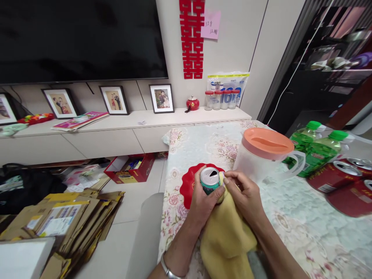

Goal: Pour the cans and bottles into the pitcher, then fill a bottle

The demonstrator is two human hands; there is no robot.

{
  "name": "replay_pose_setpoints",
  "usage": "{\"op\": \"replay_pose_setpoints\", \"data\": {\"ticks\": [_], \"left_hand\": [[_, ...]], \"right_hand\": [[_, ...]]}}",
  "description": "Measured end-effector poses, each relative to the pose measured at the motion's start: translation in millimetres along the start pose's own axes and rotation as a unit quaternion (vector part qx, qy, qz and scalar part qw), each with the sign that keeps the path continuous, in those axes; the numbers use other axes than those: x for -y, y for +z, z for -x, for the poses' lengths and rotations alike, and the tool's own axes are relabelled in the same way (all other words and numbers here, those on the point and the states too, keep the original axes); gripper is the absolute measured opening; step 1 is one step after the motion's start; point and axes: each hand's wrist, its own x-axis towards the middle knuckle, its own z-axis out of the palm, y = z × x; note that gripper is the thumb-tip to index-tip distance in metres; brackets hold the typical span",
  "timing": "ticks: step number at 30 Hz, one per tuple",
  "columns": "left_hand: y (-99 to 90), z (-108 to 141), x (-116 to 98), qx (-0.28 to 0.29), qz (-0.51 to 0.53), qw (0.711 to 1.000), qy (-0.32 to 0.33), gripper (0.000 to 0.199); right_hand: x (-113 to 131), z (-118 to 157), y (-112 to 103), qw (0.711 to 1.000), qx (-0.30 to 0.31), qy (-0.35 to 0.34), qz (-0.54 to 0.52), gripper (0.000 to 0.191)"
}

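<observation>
Above the floral-covered table (200,139), the left hand (200,204) encloses a green-and-silver cylindrical metal can (209,176) while the right hand (246,193) pinches soft yellow cloth (228,232) beside its rim, apparently wiping, which next calls for rotation.

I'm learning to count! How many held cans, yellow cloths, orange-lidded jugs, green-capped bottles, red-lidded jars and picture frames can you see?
Held can: 1
Yellow cloth: 1
Orange-lidded jug: 1
Green-capped bottles: 2
Red-lidded jars: 4
Picture frames, the leftmost cut off by the picture's edge: 4
Total: 13
</observation>
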Motion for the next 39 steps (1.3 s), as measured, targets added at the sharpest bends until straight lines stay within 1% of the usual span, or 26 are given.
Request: {"op": "replay_pose_setpoints", "data": {"ticks": [2,5,11,15,18,22,26,30,34,39], "left_hand": [[-0.6,1.4,1.0,0.013,0.013,1.000,-0.006,0.069],[-2.1,2.5,3.2,0.009,0.023,1.000,-0.012,0.061],[-2.8,-1.6,6.0,-0.022,0.049,0.998,0.028,0.064],[-1.4,-3.5,5.4,-0.032,0.042,0.998,0.032,0.067],[-2.2,-4.3,6.3,-0.029,0.020,0.999,0.025,0.068],[-4.6,-4.4,9.9,-0.016,-0.013,1.000,0.012,0.075],[-5.7,-1.5,11.5,0.018,-0.002,1.000,-0.015,0.064],[-6.0,0.1,10.8,0.031,0.012,0.999,-0.026,0.061],[-5.6,-1.2,9.2,0.036,0.009,0.999,-0.010,0.061],[-5.2,-2.5,5.9,0.025,0.007,1.000,-0.004,0.068]], "right_hand": [[-3.4,-0.6,0.5,0.999,0.006,-0.023,0.027,0.016],[-11.1,-1.2,1.2,0.998,0.026,-0.016,0.061,0.015],[-22.3,1.0,5.3,0.992,0.067,0.006,0.108,0.014],[-24.2,2.7,6.6,0.990,0.066,0.008,0.125,0.014],[-20.5,2.4,5.2,0.992,0.048,-0.004,0.114,0.014],[-11.2,1.0,2.5,0.996,0.010,-0.031,0.085,0.014],[-5.5,-0.6,1.5,0.996,-0.015,-0.060,0.061,0.013],[-4.3,-2.1,0.3,0.996,-0.022,-0.080,0.042,0.012],[-0.7,-2.7,-1.4,0.995,-0.022,-0.096,0.028,0.009],[6.3,-3.4,-1.0,0.992,-0.004,-0.129,0.000,0.010]]}}
